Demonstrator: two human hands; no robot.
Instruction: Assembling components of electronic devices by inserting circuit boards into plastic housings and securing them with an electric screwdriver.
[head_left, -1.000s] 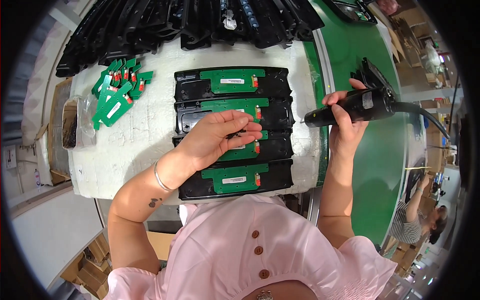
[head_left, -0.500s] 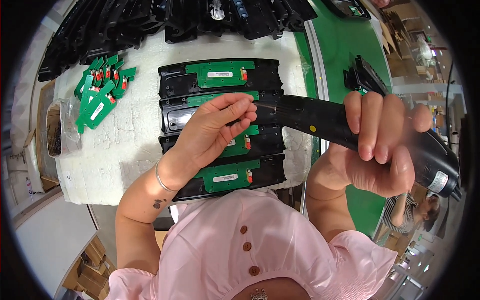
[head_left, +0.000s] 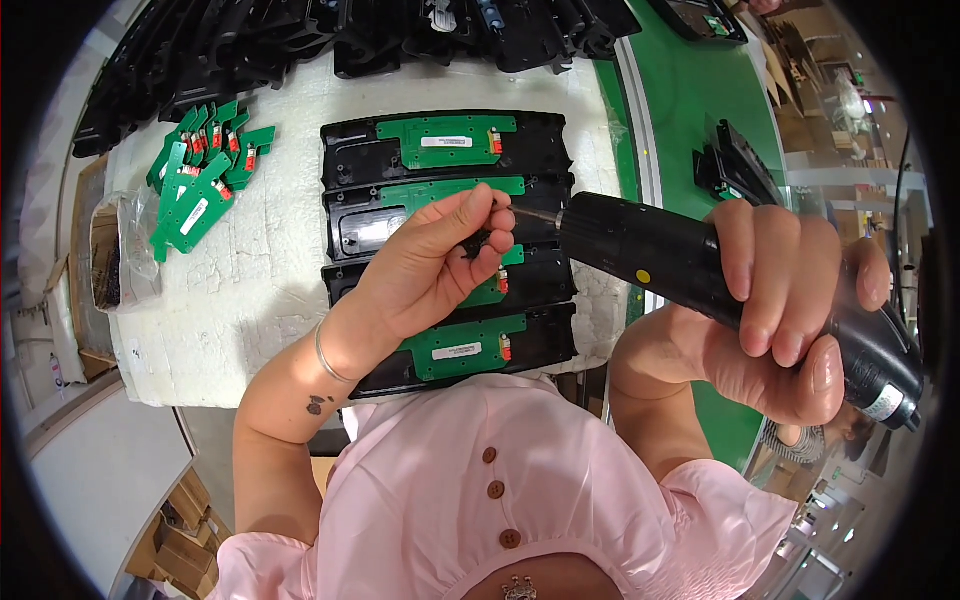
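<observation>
My right hand (head_left: 775, 310) is wrapped round a black electric screwdriver (head_left: 640, 240) with a yellow dot on its body. Its thin metal bit points left, the tip meeting the pinched thumb and fingers of my left hand (head_left: 420, 255). A clump of small dark screws (head_left: 477, 243) shows in the curled fingers of that hand; whether one sits on the bit is too small to tell. Below both hands lie several long black plastic panels (head_left: 545, 150) in a column, each bearing a green circuit board (head_left: 410, 155) with a white label. My left hand partly hides the middle panels.
Loose green circuit boards (head_left: 205, 205) with red-and-white connectors are heaped at the left, above a plastic-lined box (head_left: 108, 255). More black plastic housings (head_left: 260, 50) are piled along the far edge. Black parts (head_left: 735, 165) rest on the green surface (head_left: 690, 100) at right.
My right hand and the screwdriver have shifted slightly right and down. The fingers of my left hand have turned a little, so the dark screws in them now show.
</observation>
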